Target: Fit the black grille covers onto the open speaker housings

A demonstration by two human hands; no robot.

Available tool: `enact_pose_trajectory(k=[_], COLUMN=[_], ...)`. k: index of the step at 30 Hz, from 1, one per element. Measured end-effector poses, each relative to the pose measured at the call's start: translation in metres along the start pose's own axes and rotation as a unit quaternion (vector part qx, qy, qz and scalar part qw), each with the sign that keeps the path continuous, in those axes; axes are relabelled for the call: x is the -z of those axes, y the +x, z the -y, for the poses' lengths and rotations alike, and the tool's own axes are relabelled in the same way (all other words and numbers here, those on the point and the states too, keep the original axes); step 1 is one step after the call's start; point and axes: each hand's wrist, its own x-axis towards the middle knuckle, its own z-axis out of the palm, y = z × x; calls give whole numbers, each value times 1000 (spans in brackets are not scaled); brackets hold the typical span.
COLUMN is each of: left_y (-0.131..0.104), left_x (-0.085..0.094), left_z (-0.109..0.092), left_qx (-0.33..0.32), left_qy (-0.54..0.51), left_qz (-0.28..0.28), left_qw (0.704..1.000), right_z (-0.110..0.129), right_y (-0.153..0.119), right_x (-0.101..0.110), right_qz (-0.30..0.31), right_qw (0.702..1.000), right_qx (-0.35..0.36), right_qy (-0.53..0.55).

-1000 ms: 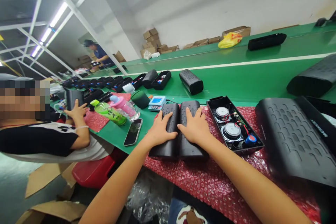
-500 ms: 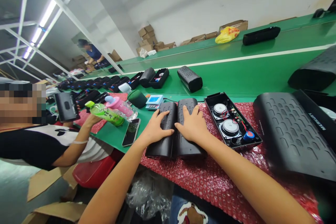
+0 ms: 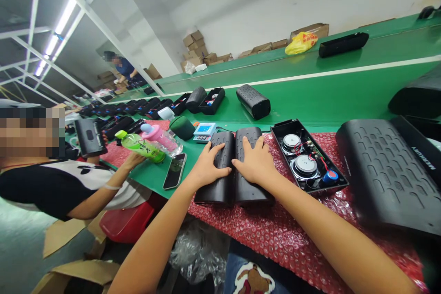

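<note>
On a sheet of red bubble wrap (image 3: 255,232) at the green bench's (image 3: 327,96) near edge, two black casings are lying side by side, embossed tops facing up. The person's left hand (image 3: 208,167) is resting on the left casing (image 3: 218,192), and the right hand (image 3: 255,163) is resting on the right casing (image 3: 251,194). Both hands are bearing on them from above with fingers and thumbs spread, rather than closing round them. Just to the right, an uncovered case (image 3: 327,189) is showing its two round speaker drivers and a blue cylinder (image 3: 330,176); beyond it, a further black casing (image 3: 389,170) is sitting embossed side up. Behind the left casing, a small blue device (image 3: 206,130) is glowing on the bench, near a dark green object (image 3: 182,127). Further left, a phone (image 3: 175,171) is lying near a green bottle (image 3: 146,148) and a pink bottle (image 3: 161,139), while a co-worker (image 3: 41,186) in a black-and-white shirt is holding another dark casing (image 3: 90,138). Across the bench, a yellow bag (image 3: 301,44) is sitting before cardboard.
</note>
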Motion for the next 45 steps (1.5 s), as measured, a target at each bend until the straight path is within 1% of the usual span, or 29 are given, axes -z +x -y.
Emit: enact_pose_trajectory(k=[5,9,20,26,34,45], left_y=[0,-1,-4,-2,-4,0], left_x=[2,1,-2,-4,-4,-2], left_z=[0,-1,-1,0,-2,6], left_qx=[3,9,-12,-3,-12,-6], left_qy=[4,2,-10,-17,-25,-57], left_qz=[-19,-32,-24,-30,-15,-37], left_qw=[1000,999,1000,999,999,998], right_z=[-1,-2,-1,-2,-2,-3], right_y=[1,2,1,-1,1,1], right_x=[-1,-3,-3,-1,-3,-3], right_qz=[-5,-8,-17,-20,-18,-19], right_qw=[1000,1000,1000,1000,1000,1000], right_qx=[2,4,8,7,6,7], right_qy=[2,6,14,14,16,15])
